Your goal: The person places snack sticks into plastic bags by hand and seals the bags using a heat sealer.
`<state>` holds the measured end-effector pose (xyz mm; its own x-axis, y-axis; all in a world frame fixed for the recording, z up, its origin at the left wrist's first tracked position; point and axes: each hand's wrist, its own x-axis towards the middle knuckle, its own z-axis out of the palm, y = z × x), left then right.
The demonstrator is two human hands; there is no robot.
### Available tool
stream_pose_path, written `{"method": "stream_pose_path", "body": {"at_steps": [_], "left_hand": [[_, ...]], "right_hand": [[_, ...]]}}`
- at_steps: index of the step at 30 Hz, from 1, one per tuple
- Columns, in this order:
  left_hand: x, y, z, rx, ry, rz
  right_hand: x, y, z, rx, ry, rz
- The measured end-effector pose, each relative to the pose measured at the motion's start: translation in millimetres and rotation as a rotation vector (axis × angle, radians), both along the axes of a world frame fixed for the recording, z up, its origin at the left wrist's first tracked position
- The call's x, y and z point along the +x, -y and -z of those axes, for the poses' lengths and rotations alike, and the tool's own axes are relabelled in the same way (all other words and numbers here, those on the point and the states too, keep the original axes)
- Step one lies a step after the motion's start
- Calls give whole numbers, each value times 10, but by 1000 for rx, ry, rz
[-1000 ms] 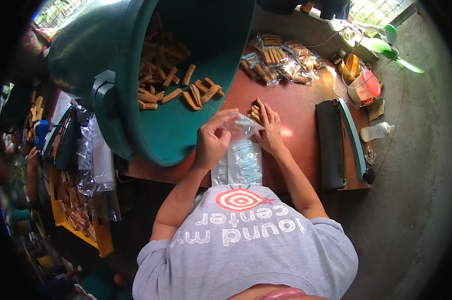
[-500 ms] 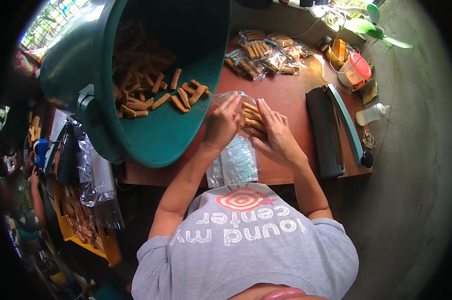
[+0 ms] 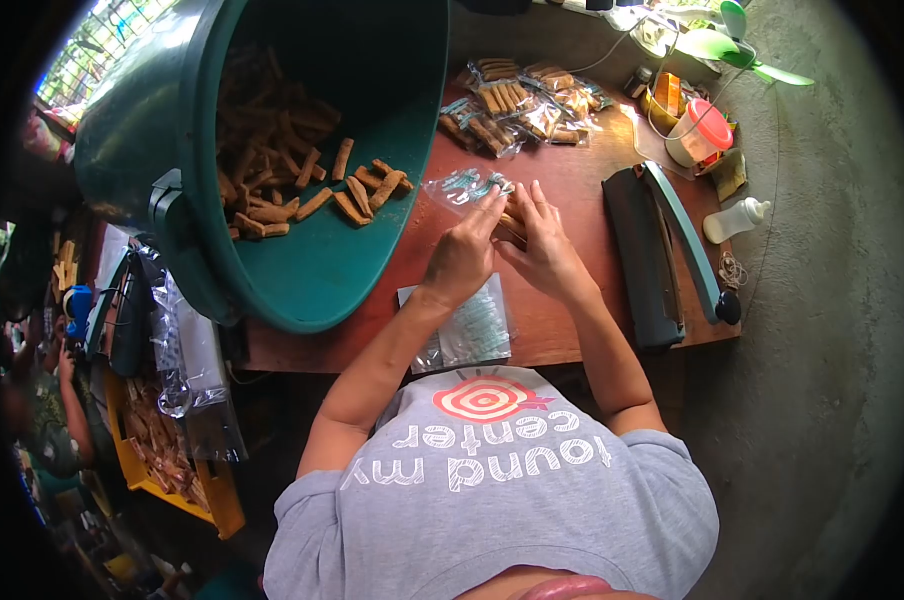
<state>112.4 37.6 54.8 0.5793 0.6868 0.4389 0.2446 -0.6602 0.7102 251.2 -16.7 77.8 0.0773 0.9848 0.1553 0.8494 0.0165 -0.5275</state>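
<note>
My left hand [image 3: 460,255] has its fingers together at the edge of a clear plastic bag [image 3: 460,187] with teal print. The bag spreads out flat beyond its fingertips, to the left. My right hand [image 3: 546,252] wraps round a small bundle of brown biscuit sticks [image 3: 512,232], largely covered by both hands. Whether the sticks are inside the bag cannot be made out. Just below the hands, a stack of printed plastic bags [image 3: 480,328] lies on the reddish-brown table [image 3: 582,335] near its front edge.
A big green tub [image 3: 302,290], tipped on its side, holds many loose sticks at left. Filled packs [image 3: 512,100] are heaped at the back. To the right are a bag sealer [image 3: 644,260], a red-lidded tub [image 3: 694,135] and a bottle [image 3: 737,220]. A yellow crate [image 3: 227,505] stands lower left.
My hands have drawn closer together over the sticks, which show less now. The bag's teal-printed part now lies spread to the left of my fingertips. The view has shifted slightly.
</note>
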Motion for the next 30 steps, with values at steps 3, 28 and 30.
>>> {"method": "stream_pose_path", "body": {"at_steps": [3,28,30], "left_hand": [[12,8,-53,-22,-1,10],[-71,-235,-77,448,-230,-79],[-66,-161,-104,8,-209,-29]], "right_hand": [[48,-40,108,183,-48,-123],[117,-8,7,52,-501,-108],[119,-5,-37,105,-253,-106]]}}
